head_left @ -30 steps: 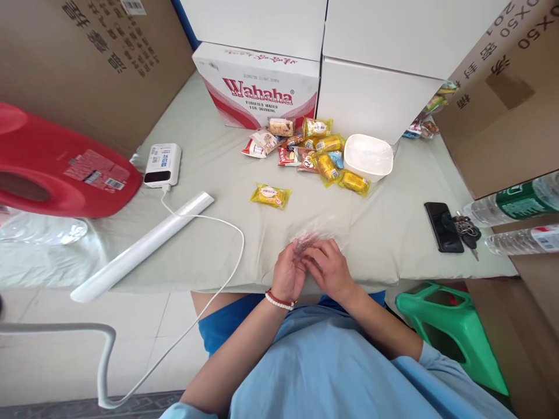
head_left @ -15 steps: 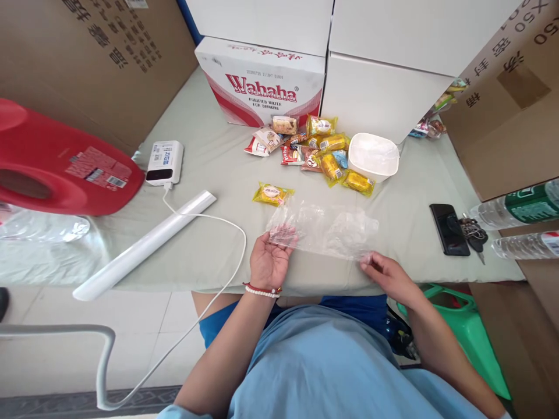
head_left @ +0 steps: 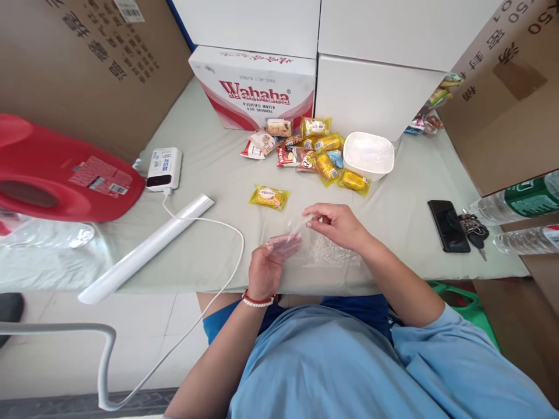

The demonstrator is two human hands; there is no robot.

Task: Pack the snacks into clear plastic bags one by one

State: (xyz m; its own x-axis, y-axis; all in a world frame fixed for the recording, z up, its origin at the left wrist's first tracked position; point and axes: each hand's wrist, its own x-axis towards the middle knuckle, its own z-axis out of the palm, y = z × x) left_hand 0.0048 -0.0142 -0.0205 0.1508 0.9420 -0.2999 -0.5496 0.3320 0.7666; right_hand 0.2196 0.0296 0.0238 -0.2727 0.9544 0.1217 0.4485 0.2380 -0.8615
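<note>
A clear plastic bag (head_left: pixel 328 251) lies partly on the cloth near the table's front edge, its left end raised between my hands. My left hand (head_left: pixel 273 262), with red and white bracelets at the wrist, is under and around that left end, fingers seen through the film. Thumb and fingers of my right hand (head_left: pixel 334 224) pinch the bag's upper edge. Just beyond my left hand sits a snack in a yellow wrapper (head_left: pixel 269 197), apart from both hands.
Several wrapped snacks (head_left: pixel 305 152) are heaped beside a white plastic tub (head_left: pixel 369 156), before a Wahaha carton (head_left: pixel 257 87). At left are a red jug (head_left: pixel 65 169), a power bank (head_left: pixel 164 169), a cable and a white tube (head_left: pixel 148 250). A phone (head_left: pixel 448 226), keys and bottles lie right.
My right hand has moved left and up from the bag's right corner to its left end, which is lifted. My left hand stays at that end, its fingers now more curled.
</note>
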